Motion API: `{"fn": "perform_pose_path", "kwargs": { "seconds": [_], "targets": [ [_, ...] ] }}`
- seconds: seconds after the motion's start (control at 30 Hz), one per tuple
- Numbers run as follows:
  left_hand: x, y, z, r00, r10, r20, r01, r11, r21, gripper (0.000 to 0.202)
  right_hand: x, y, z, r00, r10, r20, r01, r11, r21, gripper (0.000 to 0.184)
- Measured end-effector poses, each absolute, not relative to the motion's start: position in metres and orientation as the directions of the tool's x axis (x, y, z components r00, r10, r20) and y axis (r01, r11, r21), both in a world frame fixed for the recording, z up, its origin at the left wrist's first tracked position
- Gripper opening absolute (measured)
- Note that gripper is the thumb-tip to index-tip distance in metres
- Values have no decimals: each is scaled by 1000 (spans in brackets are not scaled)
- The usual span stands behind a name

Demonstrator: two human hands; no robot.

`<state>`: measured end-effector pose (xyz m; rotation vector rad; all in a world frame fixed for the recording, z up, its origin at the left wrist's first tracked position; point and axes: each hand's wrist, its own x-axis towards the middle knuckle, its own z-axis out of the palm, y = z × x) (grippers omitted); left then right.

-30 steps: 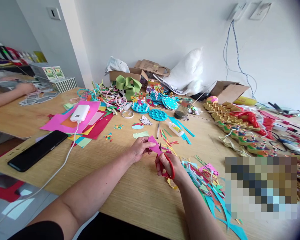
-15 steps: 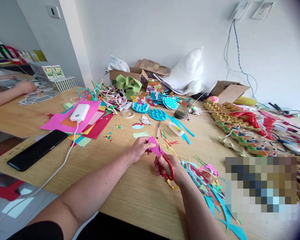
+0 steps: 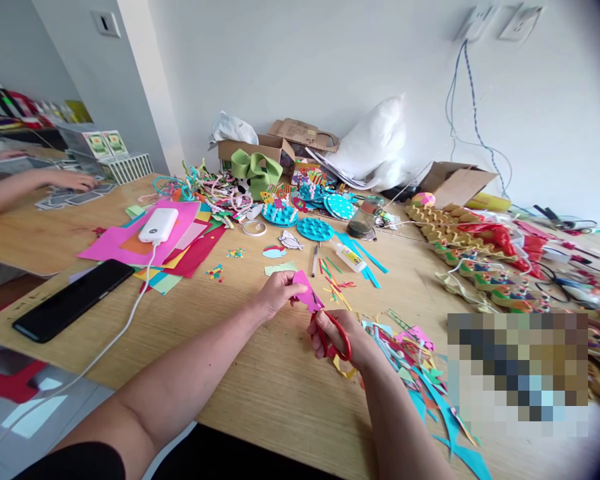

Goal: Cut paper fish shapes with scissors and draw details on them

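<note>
Over the middle of the table, my left hand [image 3: 278, 293] pinches a small piece of pink paper [image 3: 307, 293] at its left edge. My right hand [image 3: 337, 333] is closed around the red handles of a pair of scissors [image 3: 347, 348]. The scissor blades lie across the right part of the pink paper. Just beyond the paper are a light green paper strip [image 3: 280, 268], a pen [image 3: 315, 261] and several thin coloured paper strips [image 3: 336, 288]. A paper fish [image 3: 274, 251] and a fish outline [image 3: 291, 240] lie further back.
Paper scraps [image 3: 415, 373] lie right of my right forearm. A glue bottle [image 3: 351, 257], blue discs [image 3: 315, 229] and a tape roll [image 3: 255, 228] stand behind. Left are a phone [image 3: 73, 300], a power bank [image 3: 159, 225] on coloured paper and a cable [image 3: 130, 320]. Another person's hand [image 3: 77, 180] touches cards.
The scissors have shifted slightly on the pink paper, and the paper has tilted a little. At the left, the other person's hand has moved right over the cards, fingers extended.
</note>
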<state>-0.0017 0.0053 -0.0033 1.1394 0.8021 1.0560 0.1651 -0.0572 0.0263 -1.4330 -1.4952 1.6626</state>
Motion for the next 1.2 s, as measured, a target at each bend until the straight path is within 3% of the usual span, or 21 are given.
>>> {"fn": "perform_pose_path", "kwargs": {
  "seconds": [0.57,1.2],
  "targets": [
    [-2,5,-4,388,922,10,-225,84,971,21,169,-56,17,-283,882,-378,275,-302,-912,65],
    [4,-2,-1,390,900,-195,-317,330,889,29,161,-59,18,-197,924,-327,264,-271,-925,50]
  ]
}}
